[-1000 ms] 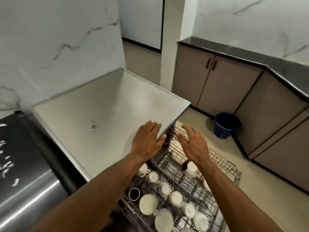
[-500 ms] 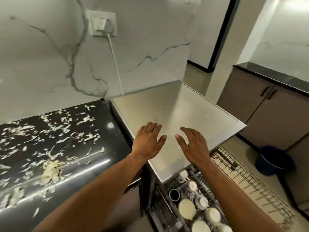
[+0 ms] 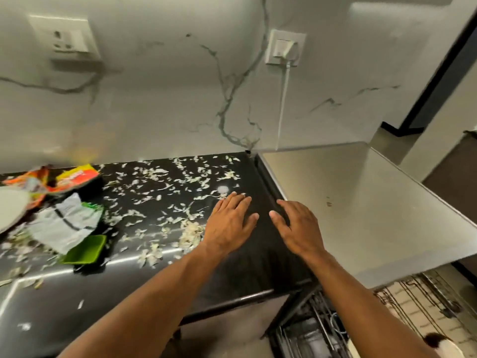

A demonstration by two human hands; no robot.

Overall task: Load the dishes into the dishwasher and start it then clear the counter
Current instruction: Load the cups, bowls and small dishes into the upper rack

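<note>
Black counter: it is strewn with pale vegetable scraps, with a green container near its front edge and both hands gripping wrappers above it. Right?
Not quite. In the head view the left hand and right hand are open and hold nothing. The black counter is strewn with pale scraps, and the green container sits near its front edge.

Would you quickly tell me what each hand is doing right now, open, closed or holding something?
Left hand: open, fingers straight, holding nothing, over the black counter.
Right hand: open, fingers relaxed, holding nothing.
</note>
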